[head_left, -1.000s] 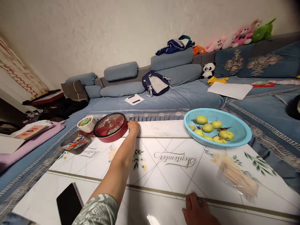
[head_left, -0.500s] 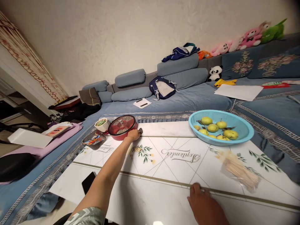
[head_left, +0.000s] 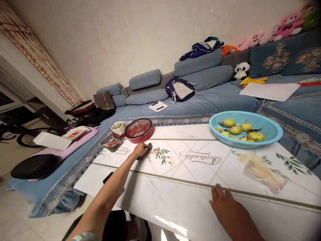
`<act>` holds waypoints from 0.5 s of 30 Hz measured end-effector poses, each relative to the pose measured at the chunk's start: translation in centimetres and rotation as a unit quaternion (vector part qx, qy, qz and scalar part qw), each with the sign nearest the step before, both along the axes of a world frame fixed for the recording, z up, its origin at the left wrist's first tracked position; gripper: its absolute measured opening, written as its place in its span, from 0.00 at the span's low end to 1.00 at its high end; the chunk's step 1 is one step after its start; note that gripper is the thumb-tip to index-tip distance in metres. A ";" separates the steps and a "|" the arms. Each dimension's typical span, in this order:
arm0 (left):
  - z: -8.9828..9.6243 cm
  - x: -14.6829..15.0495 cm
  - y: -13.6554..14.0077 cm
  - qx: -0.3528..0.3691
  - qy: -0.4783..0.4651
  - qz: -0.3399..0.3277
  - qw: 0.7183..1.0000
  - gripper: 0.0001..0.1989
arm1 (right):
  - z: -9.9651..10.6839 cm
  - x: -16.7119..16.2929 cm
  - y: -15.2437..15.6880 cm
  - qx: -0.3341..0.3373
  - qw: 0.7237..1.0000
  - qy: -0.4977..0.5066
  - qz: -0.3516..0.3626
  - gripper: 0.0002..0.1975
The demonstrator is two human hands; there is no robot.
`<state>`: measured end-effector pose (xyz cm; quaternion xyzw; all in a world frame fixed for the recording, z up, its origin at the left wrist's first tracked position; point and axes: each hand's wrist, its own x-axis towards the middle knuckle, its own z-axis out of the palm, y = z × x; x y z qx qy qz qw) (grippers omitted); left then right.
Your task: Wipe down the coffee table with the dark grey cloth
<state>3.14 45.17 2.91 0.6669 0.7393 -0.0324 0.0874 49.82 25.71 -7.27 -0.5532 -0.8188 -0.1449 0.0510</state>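
My left hand (head_left: 140,150) reaches out over the white patterned tabletop (head_left: 190,134), just in front of a red round box with a clear patterned lid (head_left: 139,131). Its fingers are closed on a small dark grey bunched thing (head_left: 149,146), probably a cloth, which pokes out at the fingertips and is mostly hidden. Near the front edge, my right hand (head_left: 227,206) lies palm down on the table, fingers slightly apart and holding nothing. Beyond it to the right lies a clear bag of thin wooden sticks (head_left: 266,175).
A blue plastic basket (head_left: 277,134) holds several yellow-green fruits (head_left: 235,130). A small white pot (head_left: 118,128) and a dark tray with colourful packets (head_left: 111,143) stand left of the red box. A dark phone (head_left: 107,177) is partly behind my left forearm. The blue sofa (head_left: 213,97) borders the table.
My left hand has drawn back from the red box's side toward me, still gripping the dark grey thing. My right hand stays on the table. The view has shifted slightly.
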 end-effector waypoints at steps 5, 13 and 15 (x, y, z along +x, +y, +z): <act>1.1 -1.5 -3.1 -0.015 0.061 0.115 0.991 0.21 | 0.8 0.1 -0.1 -0.044 0.997 0.066 -0.009 0.19; -1.2 -1.2 -7.5 -0.004 0.107 0.160 0.981 0.20 | -0.4 0.7 -0.2 -0.032 0.999 0.032 -0.004 0.21; -0.9 -2.1 -7.7 -0.004 0.116 0.185 0.976 0.22 | -1.2 1.1 -0.2 -0.014 1.000 0.012 0.010 0.21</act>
